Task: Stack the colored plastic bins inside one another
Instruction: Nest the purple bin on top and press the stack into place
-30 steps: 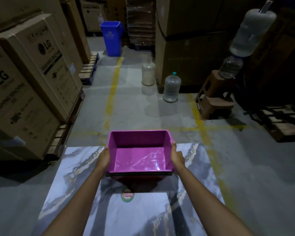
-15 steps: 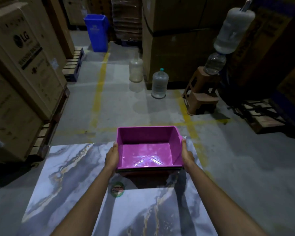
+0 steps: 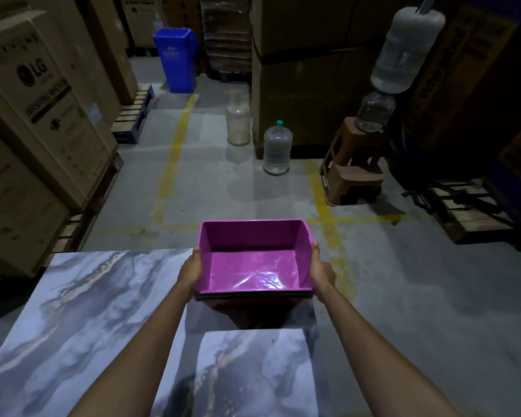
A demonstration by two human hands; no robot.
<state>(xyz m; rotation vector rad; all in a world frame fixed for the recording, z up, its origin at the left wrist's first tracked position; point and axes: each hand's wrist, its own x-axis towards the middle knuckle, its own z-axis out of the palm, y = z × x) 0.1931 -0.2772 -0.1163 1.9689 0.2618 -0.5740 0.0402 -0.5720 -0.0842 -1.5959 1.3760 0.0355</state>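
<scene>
Head view: left hand [image 3: 190,270] and right hand [image 3: 321,270] clamp the magenta bin [image 3: 253,260] by its side walls, held between them. Since a second ago it's carried rightward, now past the marble table [image 3: 82,311] far-right corner. Darker rims under it: likely already nested, stack being relocated.

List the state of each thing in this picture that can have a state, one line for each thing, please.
Magenta plastic bin: upright, nothing inside, nested on darker bins whose rims show beneath, held at the marble-patterned table's far edge.
Left hand: grips the bin's left side.
Right hand: grips the bin's right side.
Blue plastic trash bin: upright on the floor, open top.
Clear water jug with teal cap: upright, capped.
Inverted water jug: upside down on a dispenser.
</scene>
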